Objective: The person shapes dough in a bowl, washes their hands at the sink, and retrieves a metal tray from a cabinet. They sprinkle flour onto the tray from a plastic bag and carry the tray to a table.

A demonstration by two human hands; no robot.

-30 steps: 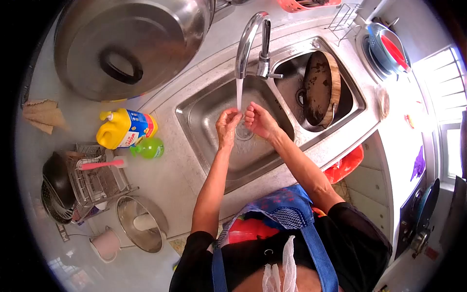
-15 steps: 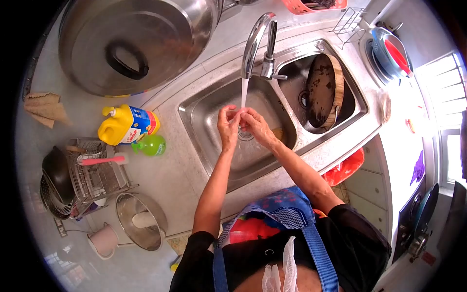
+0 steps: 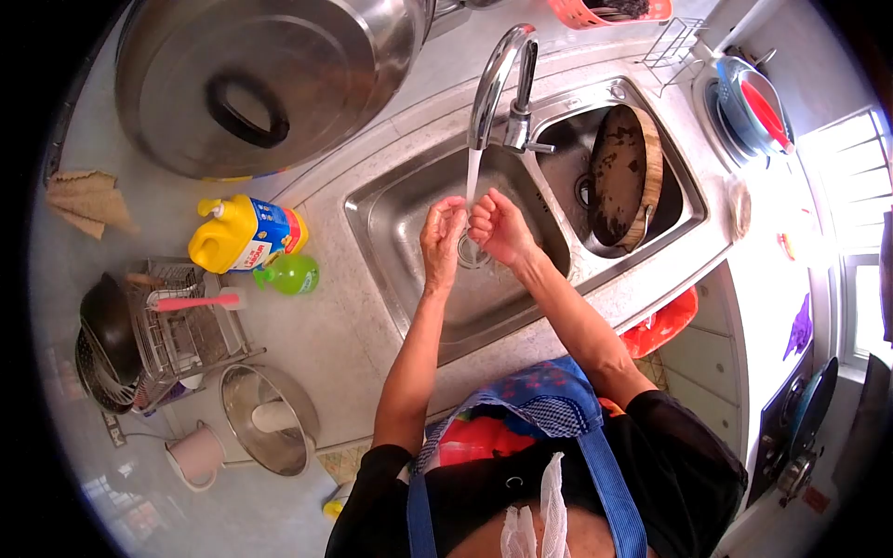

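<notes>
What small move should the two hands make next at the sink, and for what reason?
Probably, bring the right hand slightly toward the left hand, under the water stream: the tap is running, the hands are apart, and the water seems to fall between them.

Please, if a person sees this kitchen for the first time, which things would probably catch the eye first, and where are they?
Probably first the big metal lid with its black handle, at upper left. Then the water running from the tap between left hand and right hand, over the left basin. The yellow jug also stands out, left of the sink.
</notes>
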